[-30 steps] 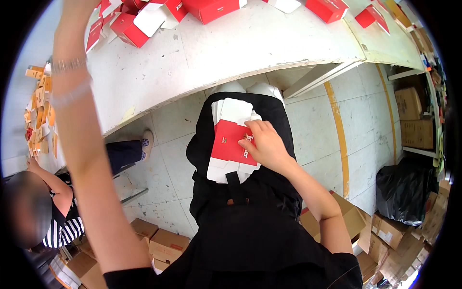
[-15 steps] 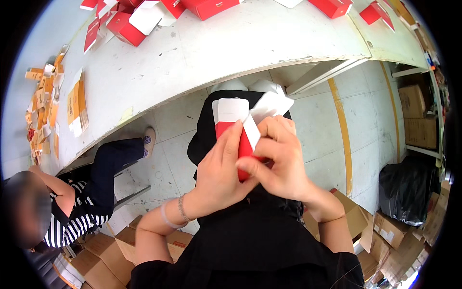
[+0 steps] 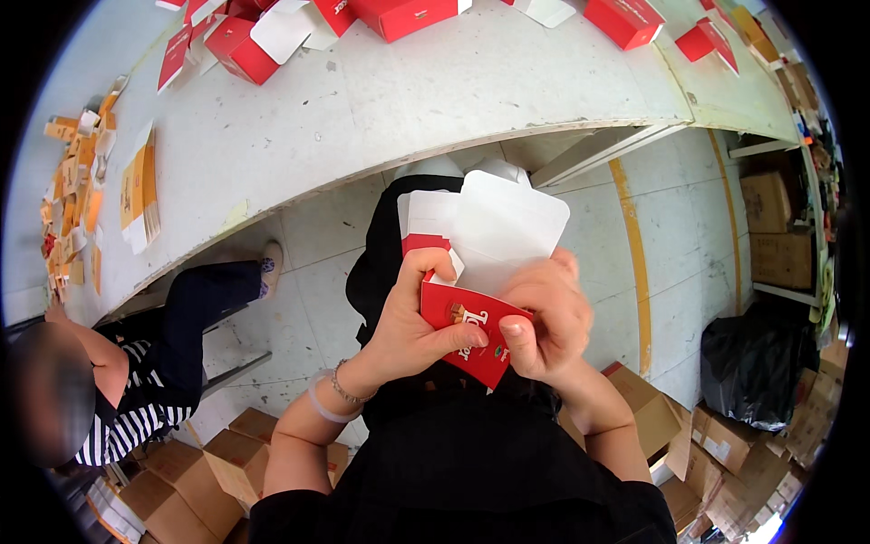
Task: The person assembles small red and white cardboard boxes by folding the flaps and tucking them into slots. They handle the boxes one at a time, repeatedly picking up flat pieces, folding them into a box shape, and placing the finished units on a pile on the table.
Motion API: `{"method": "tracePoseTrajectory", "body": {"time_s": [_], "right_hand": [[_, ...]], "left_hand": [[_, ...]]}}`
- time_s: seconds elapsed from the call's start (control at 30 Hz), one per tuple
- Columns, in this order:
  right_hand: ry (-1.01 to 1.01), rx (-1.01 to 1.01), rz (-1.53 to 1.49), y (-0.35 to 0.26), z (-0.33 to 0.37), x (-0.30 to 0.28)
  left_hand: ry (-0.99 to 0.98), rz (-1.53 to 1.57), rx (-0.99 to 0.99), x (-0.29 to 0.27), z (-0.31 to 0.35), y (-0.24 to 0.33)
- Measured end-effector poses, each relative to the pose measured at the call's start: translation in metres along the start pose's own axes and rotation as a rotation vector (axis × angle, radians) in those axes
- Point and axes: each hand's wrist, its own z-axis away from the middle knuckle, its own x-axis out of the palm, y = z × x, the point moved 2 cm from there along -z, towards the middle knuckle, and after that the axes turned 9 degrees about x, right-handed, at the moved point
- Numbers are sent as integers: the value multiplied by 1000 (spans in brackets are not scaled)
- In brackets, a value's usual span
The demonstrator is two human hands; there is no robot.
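Observation:
Over my lap, I hold a small red carton [image 3: 453,305] with a white inside, partly unfolded. Its broad white flap [image 3: 512,216] stands up at the far end. My left hand [image 3: 408,317] is closed on the carton's left side, the thumb lying across the red front. Gripping the right side, my right hand [image 3: 551,317] has its thumb near the red panel's right edge and its other fingers curled by the white inside. Beneath and behind the carton, more red and white folded card [image 3: 426,213] lies on my lap; its lower part is hidden.
A white table [image 3: 362,100] curves across the far side, with several red cartons [image 3: 412,16] on it. Yellow flat cartons [image 3: 140,195] lie at its left. A person [image 3: 136,399] sits at my left. Brown boxes [image 3: 648,403] and a black bag [image 3: 757,363] stand at right.
The red carton has opened out and turned, so its printed front and broad white flap now show. My right hand has shifted slightly right, and my left thumb now presses on the front.

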Motion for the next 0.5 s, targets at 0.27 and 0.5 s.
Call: {"method": "tracePoseTrajectory", "body": {"time_s": [0.27, 0.5], "right_hand": [[-250, 615, -639, -1, -29, -23], [-259, 429, -338, -2, -21, -11]], "left_hand": [[-236, -601, 460, -12, -19, 22], [-125, -637, 363, -16, -12, 17]]}}
